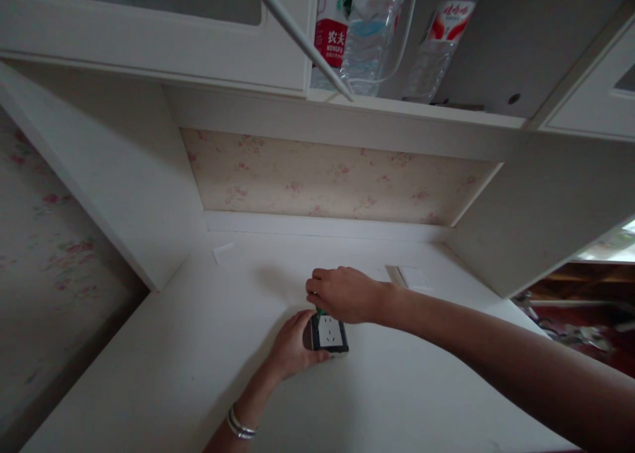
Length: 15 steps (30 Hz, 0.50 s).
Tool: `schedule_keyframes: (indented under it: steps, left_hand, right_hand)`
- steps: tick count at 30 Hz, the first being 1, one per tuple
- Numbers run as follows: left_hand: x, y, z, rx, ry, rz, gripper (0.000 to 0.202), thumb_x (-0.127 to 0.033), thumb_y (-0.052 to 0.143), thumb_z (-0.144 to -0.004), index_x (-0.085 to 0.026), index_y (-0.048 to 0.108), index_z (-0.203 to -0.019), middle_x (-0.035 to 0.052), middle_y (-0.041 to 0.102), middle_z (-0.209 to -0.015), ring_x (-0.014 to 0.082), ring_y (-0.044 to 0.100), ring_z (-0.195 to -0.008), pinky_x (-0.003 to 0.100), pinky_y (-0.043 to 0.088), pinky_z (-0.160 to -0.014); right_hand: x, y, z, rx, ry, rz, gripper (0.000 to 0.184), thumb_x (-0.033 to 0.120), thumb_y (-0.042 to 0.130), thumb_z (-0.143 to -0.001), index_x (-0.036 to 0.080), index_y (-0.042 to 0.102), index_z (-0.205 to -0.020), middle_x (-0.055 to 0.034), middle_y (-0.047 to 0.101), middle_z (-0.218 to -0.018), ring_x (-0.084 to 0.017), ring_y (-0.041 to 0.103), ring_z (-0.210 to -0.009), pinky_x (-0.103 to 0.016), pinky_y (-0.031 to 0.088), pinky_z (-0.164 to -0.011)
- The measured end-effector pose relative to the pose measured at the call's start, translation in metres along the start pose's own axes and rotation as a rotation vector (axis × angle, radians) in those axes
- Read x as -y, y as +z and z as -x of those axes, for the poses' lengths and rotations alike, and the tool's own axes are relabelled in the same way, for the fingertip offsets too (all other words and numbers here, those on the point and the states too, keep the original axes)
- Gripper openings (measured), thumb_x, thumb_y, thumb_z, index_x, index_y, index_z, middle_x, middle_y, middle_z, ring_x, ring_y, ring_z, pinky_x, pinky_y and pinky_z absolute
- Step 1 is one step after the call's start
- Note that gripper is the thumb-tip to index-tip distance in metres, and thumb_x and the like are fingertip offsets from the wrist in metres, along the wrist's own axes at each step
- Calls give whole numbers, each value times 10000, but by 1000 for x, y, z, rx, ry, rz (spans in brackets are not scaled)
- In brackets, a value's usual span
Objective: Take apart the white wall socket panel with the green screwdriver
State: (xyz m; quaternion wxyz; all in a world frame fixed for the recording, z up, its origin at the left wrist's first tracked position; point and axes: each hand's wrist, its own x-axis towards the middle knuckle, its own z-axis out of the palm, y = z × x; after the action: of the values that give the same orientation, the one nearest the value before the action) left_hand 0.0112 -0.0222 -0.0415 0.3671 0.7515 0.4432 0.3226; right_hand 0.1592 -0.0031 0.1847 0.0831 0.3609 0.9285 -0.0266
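A wall socket [330,332] with a white face and a dark frame sits on the white surface. My left hand [294,342] grips it from the left, its fingers at the top edge and its thumb along the bottom edge. Above the socket's upper left corner, my right hand [343,294] is closed around a small screwdriver [320,312]. Only a green bit of its handle and a short length of shaft show below the fingers. The tip points down at the socket's left side; whether it sits in a screw cannot be made out.
A white square plate [414,278] lies behind my right forearm. A small white scrap [223,251] is at the back left. Overhead, an open cabinet shelf [421,108] holds plastic bottles [370,40], and a pale rod [302,40] hangs in front. Side panels [114,175] flank the surface.
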Motion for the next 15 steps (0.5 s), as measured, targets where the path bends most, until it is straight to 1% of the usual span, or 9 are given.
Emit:
schedule_keyframes:
  steps: [1,3,4,6,8,10,11,13,15]
  left_hand:
    - [0,0,0,-7,7,-1,814,-479,830,-566,-240,515,-1277,117,590,-1260,367,544,-1141,462,429,-957]
    - [0,0,0,-26,13,-8,801,-482,834,-560,-239,530,-1260,115,597,-1253,366,551,-1129,458,438,-947]
    - [0,0,0,-27,12,-9,793,-481,834,-560,-238,536,-1253,113,601,-1246,365,555,-1123,457,442,-940]
    - [0,0,0,-25,7,-11,787,-481,831,-566,-236,536,-1253,111,612,-1228,362,565,-1108,456,450,-928]
    - [-1,0,0,-20,9,-13,804,-488,828,-568,-234,522,-1267,112,617,-1219,359,571,-1099,453,454,-921]
    - [-2,-1,0,-15,21,-18,828,-501,827,-567,-232,504,-1280,114,613,-1229,354,572,-1101,447,454,-925]
    - [-2,-1,0,-15,29,-22,835,-501,829,-565,-232,498,-1283,114,608,-1238,350,570,-1106,442,454,-930]
    - [-2,-1,0,-18,49,-33,834,-482,834,-563,-235,492,-1282,108,599,-1252,341,563,-1119,433,451,-942]
    - [-1,-1,-1,-20,64,-49,832,-442,843,-556,-243,488,-1281,102,590,-1259,334,555,-1128,431,445,-955]
  right_hand:
    - [0,0,0,8,-35,-24,233,223,436,-928,170,600,-1086,-106,617,-1085,-215,653,-794,-323,472,-647]
    - [0,-1,1,17,-115,-83,332,161,534,-837,200,564,-1165,-98,573,-1207,-206,642,-874,-294,467,-667]
    - [1,-2,1,15,-129,-99,380,175,576,-807,216,553,-1185,-93,556,-1243,-212,635,-907,-288,465,-668]
    - [2,-3,1,15,-88,-81,302,288,591,-837,219,586,-1131,-92,587,-1191,-234,633,-908,-297,461,-653]
    - [3,-1,0,7,-13,-34,256,380,481,-926,194,629,-1023,-96,639,-1046,-237,646,-834,-312,453,-638]
    - [2,2,-2,-16,-1,-21,268,321,411,-959,181,630,-1025,-95,651,-999,-226,650,-798,-316,449,-643]
    - [1,3,-3,-31,-21,-34,243,267,435,-936,183,612,-1079,-95,645,-1039,-223,650,-812,-312,449,-649]
    - [-2,5,-3,-43,-65,-83,345,196,523,-840,198,561,-1183,-93,612,-1151,-221,645,-851,-302,450,-650]
    - [-6,6,-2,-14,-81,-113,392,160,564,-767,207,578,-1155,-82,608,-1160,-221,638,-862,-293,450,-645]
